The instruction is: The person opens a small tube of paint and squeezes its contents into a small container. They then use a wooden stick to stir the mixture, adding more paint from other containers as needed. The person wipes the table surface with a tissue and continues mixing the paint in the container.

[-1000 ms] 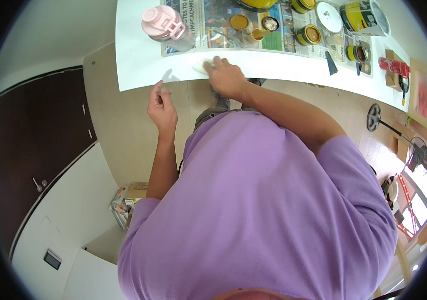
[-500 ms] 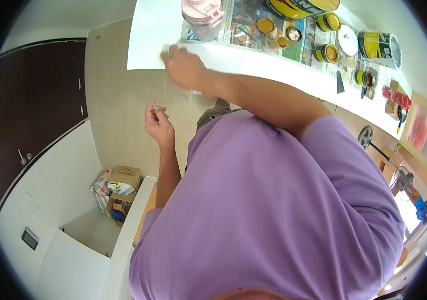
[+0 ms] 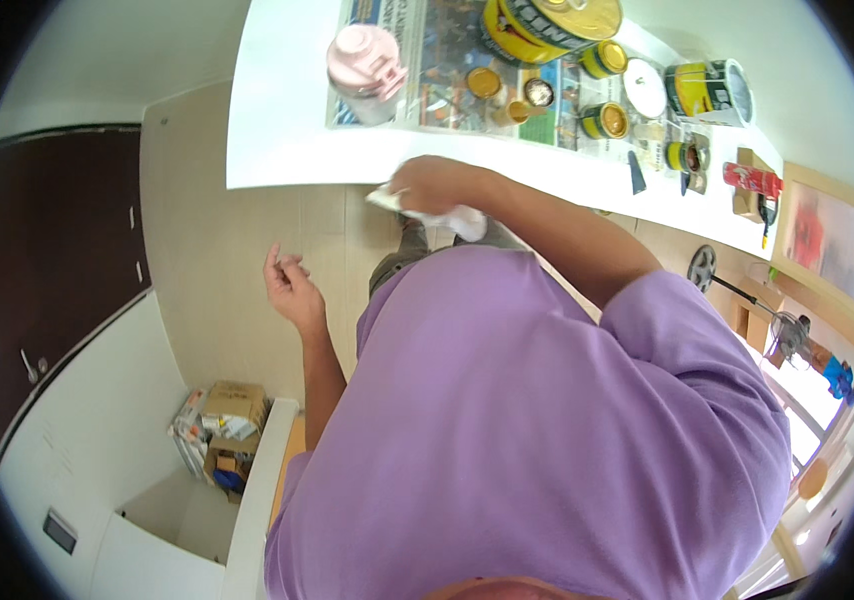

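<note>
The right hand (image 3: 425, 185) sits at the near edge of the white counter (image 3: 277, 120), its grip clenched on a white cloth (image 3: 452, 217) that bunches out from under the palm and hangs just past the counter's edge toward the purple shirt (image 3: 537, 430). The left hand (image 3: 290, 283) is held out over the pale floor (image 3: 207, 250), well apart from the counter, fingers loosely curled and grasping nothing. On the counter beyond the right hand lies a sheet of newspaper (image 3: 447, 85), and on it stand a pink lidded cup (image 3: 367, 62), a large yellow tin (image 3: 547, 25) at the far edge, and several small open tins (image 3: 607, 120) with yellow insides. To the right of these are a white round lid (image 3: 644, 88), another yellow can (image 3: 709, 90) lying on its side, a dark scraper (image 3: 637, 172) and a small red thing (image 3: 750, 180) near the counter's end. Down by the wall on the left, a cardboard box (image 3: 230, 405) sits among a heap of papers on the floor. A fan (image 3: 702, 268) stands on the floor at the right, near the window.
</note>
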`<move>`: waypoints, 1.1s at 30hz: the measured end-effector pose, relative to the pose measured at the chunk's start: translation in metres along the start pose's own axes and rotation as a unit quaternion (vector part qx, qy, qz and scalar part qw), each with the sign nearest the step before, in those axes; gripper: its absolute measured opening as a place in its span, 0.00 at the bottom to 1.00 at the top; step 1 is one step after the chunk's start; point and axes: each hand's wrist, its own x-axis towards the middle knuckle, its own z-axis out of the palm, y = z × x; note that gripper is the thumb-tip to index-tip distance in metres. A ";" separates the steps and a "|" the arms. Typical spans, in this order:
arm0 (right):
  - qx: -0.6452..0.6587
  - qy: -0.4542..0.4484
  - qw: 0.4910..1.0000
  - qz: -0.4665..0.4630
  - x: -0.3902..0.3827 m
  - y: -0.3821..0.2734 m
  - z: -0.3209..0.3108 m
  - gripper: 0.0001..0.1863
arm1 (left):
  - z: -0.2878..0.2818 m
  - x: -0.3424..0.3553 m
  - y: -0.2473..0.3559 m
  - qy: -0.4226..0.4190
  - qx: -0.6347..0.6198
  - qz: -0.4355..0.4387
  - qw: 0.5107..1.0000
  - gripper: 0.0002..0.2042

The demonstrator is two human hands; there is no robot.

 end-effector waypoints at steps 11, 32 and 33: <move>-0.041 0.522 0.849 0.075 -0.010 0.006 -0.172 0.21 | 0.043 0.016 0.032 -0.109 0.005 0.045 0.993 0.19; 0.033 0.656 0.738 0.158 -0.168 0.035 -0.129 0.22 | 0.181 -0.009 0.089 -0.348 0.087 0.268 0.894 0.28; 0.042 0.616 0.764 0.187 -0.170 0.040 -0.106 0.23 | 0.202 -0.010 0.094 -0.354 0.089 0.271 0.891 0.28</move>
